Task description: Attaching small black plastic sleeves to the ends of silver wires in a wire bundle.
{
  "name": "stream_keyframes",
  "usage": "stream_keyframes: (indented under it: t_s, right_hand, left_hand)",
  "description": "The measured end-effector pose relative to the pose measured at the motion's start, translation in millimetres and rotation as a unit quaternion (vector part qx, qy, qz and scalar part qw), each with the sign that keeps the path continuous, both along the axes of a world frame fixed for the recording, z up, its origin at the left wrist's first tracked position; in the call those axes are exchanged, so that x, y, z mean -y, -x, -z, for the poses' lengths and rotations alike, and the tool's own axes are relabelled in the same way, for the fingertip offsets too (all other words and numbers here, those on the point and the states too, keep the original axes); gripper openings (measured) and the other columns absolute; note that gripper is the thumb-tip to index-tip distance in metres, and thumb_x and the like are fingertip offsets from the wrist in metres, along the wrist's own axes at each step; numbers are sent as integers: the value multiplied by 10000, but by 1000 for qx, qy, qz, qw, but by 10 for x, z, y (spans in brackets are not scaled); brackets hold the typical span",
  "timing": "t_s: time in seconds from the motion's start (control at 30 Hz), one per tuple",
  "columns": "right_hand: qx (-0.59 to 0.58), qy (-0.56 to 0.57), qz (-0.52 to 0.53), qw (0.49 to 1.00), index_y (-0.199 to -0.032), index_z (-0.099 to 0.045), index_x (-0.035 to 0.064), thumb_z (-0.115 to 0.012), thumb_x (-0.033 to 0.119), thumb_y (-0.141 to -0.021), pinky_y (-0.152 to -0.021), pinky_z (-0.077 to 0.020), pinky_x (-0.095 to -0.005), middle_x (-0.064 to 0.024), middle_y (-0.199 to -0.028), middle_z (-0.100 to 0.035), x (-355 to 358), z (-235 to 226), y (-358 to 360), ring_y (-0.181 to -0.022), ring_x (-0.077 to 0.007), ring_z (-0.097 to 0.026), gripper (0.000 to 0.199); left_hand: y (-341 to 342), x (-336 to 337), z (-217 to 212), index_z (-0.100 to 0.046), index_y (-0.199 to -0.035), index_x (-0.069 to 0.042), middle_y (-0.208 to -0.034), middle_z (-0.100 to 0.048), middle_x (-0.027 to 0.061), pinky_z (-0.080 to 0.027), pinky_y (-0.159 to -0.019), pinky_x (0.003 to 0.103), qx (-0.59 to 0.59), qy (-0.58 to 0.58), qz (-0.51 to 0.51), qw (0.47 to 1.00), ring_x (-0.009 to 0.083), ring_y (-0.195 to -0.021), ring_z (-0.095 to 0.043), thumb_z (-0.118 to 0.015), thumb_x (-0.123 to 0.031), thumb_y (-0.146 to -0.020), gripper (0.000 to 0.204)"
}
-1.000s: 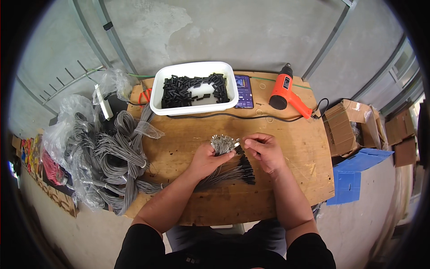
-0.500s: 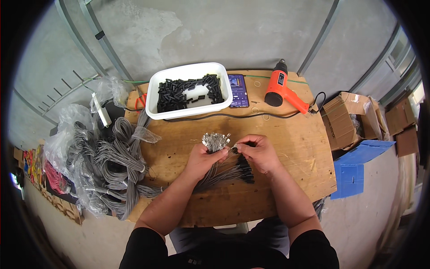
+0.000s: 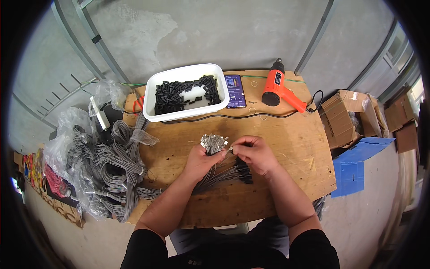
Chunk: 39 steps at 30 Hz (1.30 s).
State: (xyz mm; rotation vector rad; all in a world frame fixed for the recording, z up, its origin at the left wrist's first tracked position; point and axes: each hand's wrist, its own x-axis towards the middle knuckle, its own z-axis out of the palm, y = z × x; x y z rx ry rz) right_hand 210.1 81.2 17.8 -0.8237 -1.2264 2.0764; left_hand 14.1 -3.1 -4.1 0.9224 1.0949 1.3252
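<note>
My left hand (image 3: 200, 161) is closed around a bundle of thin grey wires (image 3: 211, 172), whose silver metal ends (image 3: 214, 142) fan out above the thumb. Close beside it, my right hand (image 3: 255, 154) pinches the end of a single wire (image 3: 230, 149) between thumb and fingertips. Its small tip is partly hidden by the fingers. Under my right hand, more grey wires lie on the table, ending in a cluster of black sleeves (image 3: 243, 172).
A white tub (image 3: 188, 114) of short black sleeves stands at the back, beside a phone (image 3: 236, 92) and an orange heat gun (image 3: 277, 85) with its cable. Coiled grey wires (image 3: 118, 166) and plastic bags heap on the left. Cardboard boxes (image 3: 342, 116) stand right of the wooden table (image 3: 295, 148).
My right hand's fingertips have shifted slightly at the wire end, and the dark piece seen at them before no longer shows. My left hand keeps its hold on the bundle.
</note>
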Motion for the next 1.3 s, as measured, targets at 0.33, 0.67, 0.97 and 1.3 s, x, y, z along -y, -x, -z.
stream_keyframes:
  t_s: [0.33, 0.67, 0.97, 1.3]
  right_hand:
    - [-164, 193, 98, 962, -1098, -585, -6, -557, 0, -948, -606, -448, -217, -103, -996, -634, -121, 69, -53, -759, -140, -557, 153]
    - [-138, 170, 45, 975, -1066, -650, -8, -599, 41, -951, -529, -366, -188, -53, -918, -627, -110, 73, -61, -698, -91, -522, 135]
    - [-107, 130, 63, 984, -1098, -635, 20, -612, 51, -953, -526, -372, -196, -80, -900, -663, -68, 53, -27, -668, -95, -530, 151]
    - [-72, 71, 18, 995, -1054, -667, 8, -671, 37, -917, -523, -365, -184, -65, -879, -685, -36, 28, 9, -653, -67, -532, 140]
  left_hand:
    - [-12, 7, -46, -657, -958, -2, -790, -638, 21, -456, -575, 237, 4, 41, -29, 999, 88, -642, -567, -682, -28, -893, 74]
    - [-21, -13, 19, -659, -939, -16, -759, -635, 20, -430, -536, 232, -10, 17, -45, 999, 89, -599, -554, -712, -32, -871, 87]
    - [-21, -12, -4, -656, -926, -20, -748, -630, 12, -418, -529, 226, -6, 23, -49, 998, 77, -590, -543, -709, -39, -875, 77]
    - [27, -15, -4, -662, -941, -9, -785, -631, 12, -419, -557, 229, 25, 13, -36, 999, 72, -635, -543, -689, -21, -866, 81]
